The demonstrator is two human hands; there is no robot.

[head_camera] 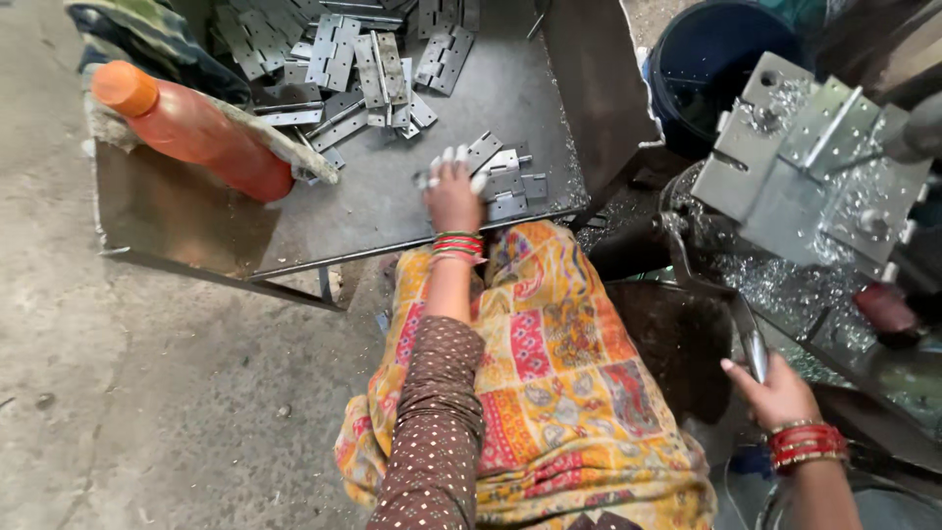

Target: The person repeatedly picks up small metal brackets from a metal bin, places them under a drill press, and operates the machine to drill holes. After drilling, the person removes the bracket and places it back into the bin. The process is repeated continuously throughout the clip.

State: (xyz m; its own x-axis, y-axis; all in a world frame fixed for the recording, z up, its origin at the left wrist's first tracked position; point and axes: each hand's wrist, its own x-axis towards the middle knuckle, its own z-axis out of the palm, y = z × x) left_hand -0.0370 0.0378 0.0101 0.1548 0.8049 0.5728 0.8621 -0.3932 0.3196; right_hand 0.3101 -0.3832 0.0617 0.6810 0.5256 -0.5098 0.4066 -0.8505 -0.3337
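— Nearest to the camera, what do you see?

— Patterned cloth (549, 393) in yellow, red and orange, draped over the person's lap, with a brown dotted sleeve (432, 432) coming up the near left of it.

— And starting from the far left?

— Bare concrete floor (108, 393). Beyond it, an orange plastic bottle (191, 132) lies tilted on a rag at the far left corner of a low metal tray (196, 216) that serves as the desk.

— What is on that tray?

— A loose heap of flat steel hinges (353, 59) at the far side, overlapping each other. A smaller cluster of hinges (505, 182) sits near the tray's near edge, apart from the heap.

— Where is the left hand?

— The left hand (453, 196), red and green bangles at the wrist, reaches over the near edge onto that small cluster. Its fingers (451, 157) are curled down on the hinges; I cannot tell whether one is actually gripped.

— Moving right?

— A dark blue bucket (702, 69) stands at the far side, just right of the tray. Next to it is a grey metal machine fixture (785, 186) with a hinge plate (834, 123) lying on it, silvery metal shavings (785, 285) scattered over and below it.

— And the right hand?

— The right hand (780, 393), red bangles on its wrist, is at the near right. Its fingers are closed around a shiny metal lever handle (756, 348).
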